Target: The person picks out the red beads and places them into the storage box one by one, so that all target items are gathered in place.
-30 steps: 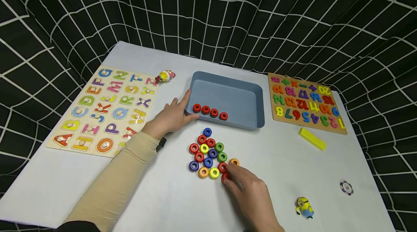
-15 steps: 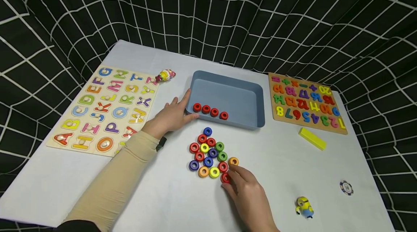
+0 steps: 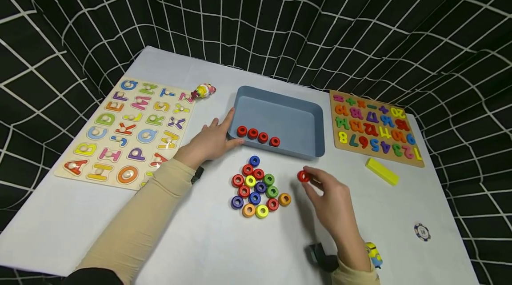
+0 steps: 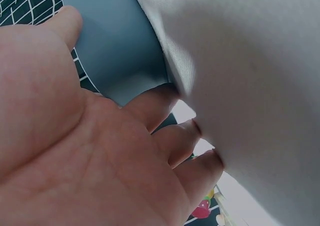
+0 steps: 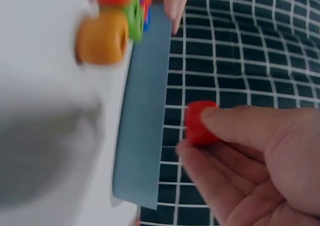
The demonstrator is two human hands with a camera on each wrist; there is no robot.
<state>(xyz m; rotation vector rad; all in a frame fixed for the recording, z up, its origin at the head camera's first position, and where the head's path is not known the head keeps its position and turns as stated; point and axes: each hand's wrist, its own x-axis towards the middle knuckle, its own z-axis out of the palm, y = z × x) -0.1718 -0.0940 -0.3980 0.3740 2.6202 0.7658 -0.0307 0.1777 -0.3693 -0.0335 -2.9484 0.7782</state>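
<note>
My right hand [image 3: 334, 200] pinches a red ring [image 3: 303, 176] between thumb and fingertips, raised to the right of the loose rings. In the right wrist view the same red ring [image 5: 200, 122] shows between thumb and fingers. My left hand [image 3: 212, 142] lies at the near left corner of the blue-grey tray [image 3: 280, 111], thumb along its front side and index finger along its left side. The left wrist view shows the palm and fingers beside the tray wall [image 4: 115, 41]. Several red rings [image 3: 252, 134] stand in a row inside the tray's front wall.
Loose rings lie in a cluster before the tray, among them an orange ring [image 3: 285, 199] and a blue ring [image 3: 254, 161]. A letter board [image 3: 128, 134] lies left, a number board [image 3: 374, 127] right. A yellow block [image 3: 382, 171], chip [image 3: 422, 232] and minion figure [image 3: 374, 254] are at right.
My right hand has lifted the red ring from the near right end of the cluster and moved up and right with it. My left hand has stayed at the tray corner.
</note>
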